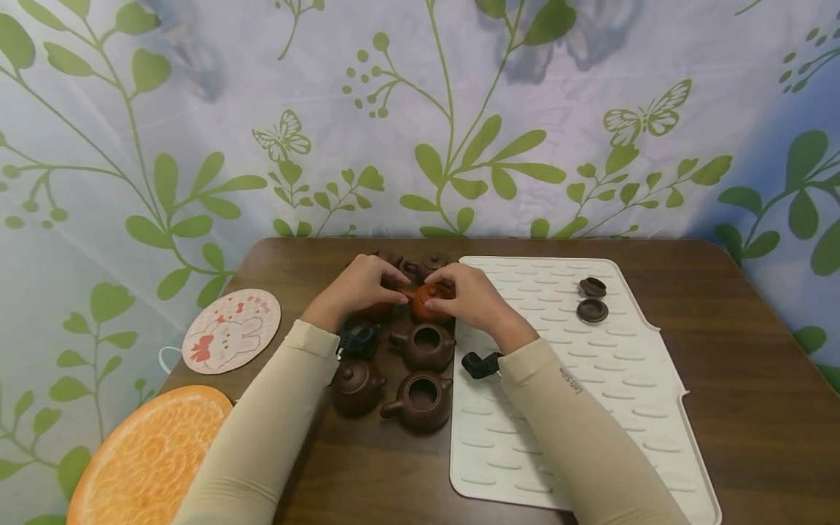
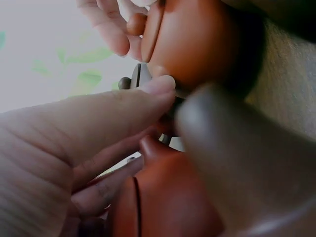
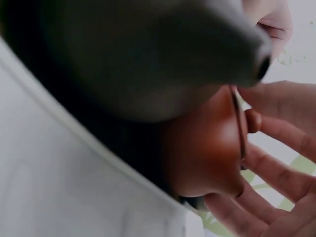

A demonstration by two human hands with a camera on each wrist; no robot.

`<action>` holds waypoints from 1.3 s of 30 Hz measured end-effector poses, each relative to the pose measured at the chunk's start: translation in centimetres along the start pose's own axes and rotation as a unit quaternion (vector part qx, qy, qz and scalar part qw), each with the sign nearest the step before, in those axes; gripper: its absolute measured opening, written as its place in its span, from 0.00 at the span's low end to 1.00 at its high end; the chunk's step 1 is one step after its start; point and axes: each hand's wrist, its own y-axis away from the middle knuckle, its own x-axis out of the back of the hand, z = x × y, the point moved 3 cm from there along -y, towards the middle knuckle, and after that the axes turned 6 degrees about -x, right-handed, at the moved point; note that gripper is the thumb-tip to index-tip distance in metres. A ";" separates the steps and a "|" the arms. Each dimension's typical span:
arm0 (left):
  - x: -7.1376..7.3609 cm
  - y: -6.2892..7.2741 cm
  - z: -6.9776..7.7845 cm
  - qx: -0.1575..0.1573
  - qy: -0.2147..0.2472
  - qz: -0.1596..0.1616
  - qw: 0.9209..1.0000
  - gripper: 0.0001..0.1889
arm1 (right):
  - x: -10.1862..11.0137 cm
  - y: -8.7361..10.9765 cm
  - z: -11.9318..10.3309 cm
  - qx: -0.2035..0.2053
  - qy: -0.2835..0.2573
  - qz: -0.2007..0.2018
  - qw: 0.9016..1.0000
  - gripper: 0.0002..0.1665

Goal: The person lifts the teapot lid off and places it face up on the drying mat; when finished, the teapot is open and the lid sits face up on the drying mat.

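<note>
While both hands [image 1: 357, 288] [image 1: 477, 297] grip a reddish teapot [image 1: 422, 311], wood-grain table [image 1: 741, 350], white mat [image 1: 590, 408], leaf-print backdrop [image 1: 328, 65]

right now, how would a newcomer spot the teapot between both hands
On the brown table, find the white mat, then its far left corner. Near that corner, between the left hand and right hand, sits a lidded teapot. It is orange-red, unlike the brown teapots, and nearer the mat than the other reddish teapot.

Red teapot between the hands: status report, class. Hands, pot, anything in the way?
Right hand round the red teapot; left hand at its left side, contact unclear. Pot upright, lid on. Dark open teapot close in front, another dark teapot behind.
</note>
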 end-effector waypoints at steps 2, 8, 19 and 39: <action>-0.1 0.0 -0.2 -0.001 0.002 0.000 1.000 0.16 | -0.1 0.1 0.3 0.005 0.000 0.000 1.000 0.21; -0.4 -0.1 -0.5 -0.012 0.003 -0.001 1.000 0.14 | -0.3 0.1 0.7 0.025 -0.005 0.010 1.000 0.22; -0.7 0.0 -0.8 -0.008 -0.004 0.000 1.000 0.12 | -0.7 0.2 1.4 0.024 -0.039 0.010 0.999 0.22; -1.0 0.1 -1.1 -0.013 0.004 0.003 1.000 0.12 | -1.1 0.3 2.2 0.024 -0.069 0.013 0.997 0.22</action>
